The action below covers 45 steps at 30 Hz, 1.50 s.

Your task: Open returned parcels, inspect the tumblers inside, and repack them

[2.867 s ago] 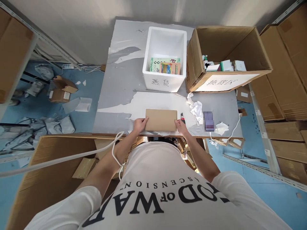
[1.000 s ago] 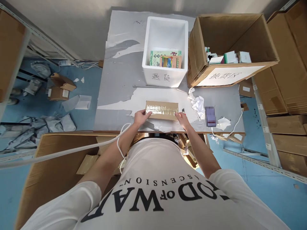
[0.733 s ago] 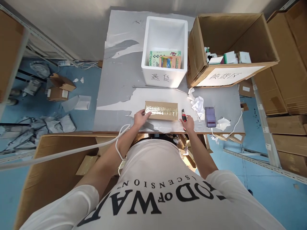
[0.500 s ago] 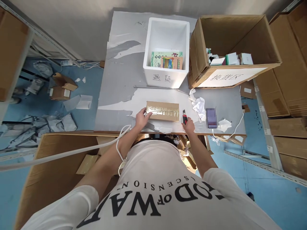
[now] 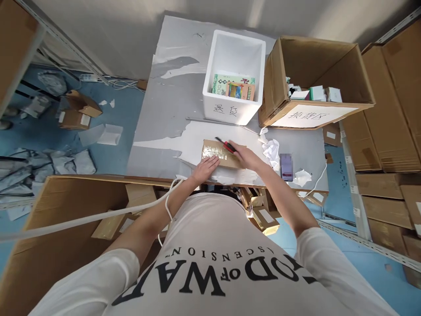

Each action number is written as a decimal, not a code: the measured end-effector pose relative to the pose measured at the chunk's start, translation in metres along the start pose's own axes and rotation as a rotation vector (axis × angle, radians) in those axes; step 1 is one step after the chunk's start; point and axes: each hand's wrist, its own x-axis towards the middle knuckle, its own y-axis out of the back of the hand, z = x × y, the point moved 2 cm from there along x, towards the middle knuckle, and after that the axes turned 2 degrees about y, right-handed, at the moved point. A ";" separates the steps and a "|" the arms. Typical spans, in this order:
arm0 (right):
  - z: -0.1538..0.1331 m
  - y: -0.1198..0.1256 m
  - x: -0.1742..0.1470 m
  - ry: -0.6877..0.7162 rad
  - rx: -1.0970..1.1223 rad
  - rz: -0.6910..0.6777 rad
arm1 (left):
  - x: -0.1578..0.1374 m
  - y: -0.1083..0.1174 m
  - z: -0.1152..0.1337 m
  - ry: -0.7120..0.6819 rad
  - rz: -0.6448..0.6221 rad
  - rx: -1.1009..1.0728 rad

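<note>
A box cutter (image 5: 225,144) is clenched in the right grip (image 5: 241,154), a carton (image 5: 227,160) touched by the flat left grip (image 5: 206,168); a polystyrene box (image 5: 226,115) is placed beyond, crumpled paper (image 5: 272,150) rightward.

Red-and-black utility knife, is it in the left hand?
No, the right hand holds the knife over the taped brown cardboard box.

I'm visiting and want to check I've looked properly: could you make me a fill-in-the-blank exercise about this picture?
1. The right hand holds a knife with a black and ____ handle.
2. The left hand rests on the small cardboard box, which is sealed with shiny ____.
3. In the picture, the white container stands to the ____ of the large cardboard box.
4. The crumpled paper is coloured ____.

Missing words: red; tape; left; white.
</note>
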 end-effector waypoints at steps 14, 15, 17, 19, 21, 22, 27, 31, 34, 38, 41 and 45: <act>-0.017 -0.026 0.050 0.100 -0.452 -0.372 | 0.003 -0.014 -0.009 0.005 0.092 -0.085; -0.019 -0.025 0.050 0.105 -0.483 -0.380 | 0.003 -0.015 -0.010 0.007 0.092 -0.090; -0.023 -0.025 0.050 0.112 -0.538 -0.395 | 0.003 -0.017 -0.011 0.018 0.086 -0.092; -0.028 -0.024 0.050 0.098 -0.558 -0.395 | 0.002 -0.018 -0.011 0.031 0.077 -0.093; -0.033 -0.023 0.050 0.078 -0.564 -0.398 | 0.002 -0.018 -0.011 0.042 0.068 -0.096; -0.036 -0.023 0.050 0.075 -0.575 -0.402 | 0.002 -0.018 -0.010 0.046 0.066 -0.096; -0.036 -0.020 0.047 0.110 -0.680 -0.427 | 0.003 -0.016 -0.008 0.056 0.081 -0.101; -0.014 -0.015 0.037 0.037 -0.649 -0.430 | 0.004 -0.015 -0.008 0.057 0.093 -0.105; 0.010 0.000 0.016 -0.033 -0.631 -0.438 | 0.003 -0.016 -0.008 0.057 0.093 -0.086; 0.041 0.037 -0.032 -0.188 -0.673 -0.489 | 0.002 -0.017 -0.008 0.072 0.108 -0.105; 0.050 0.059 -0.062 -0.242 -0.707 -0.480 | 0.004 -0.017 -0.008 0.090 0.095 -0.080; 0.043 0.068 -0.076 -0.258 -0.817 -0.511 | 0.007 -0.014 -0.006 0.088 0.064 0.009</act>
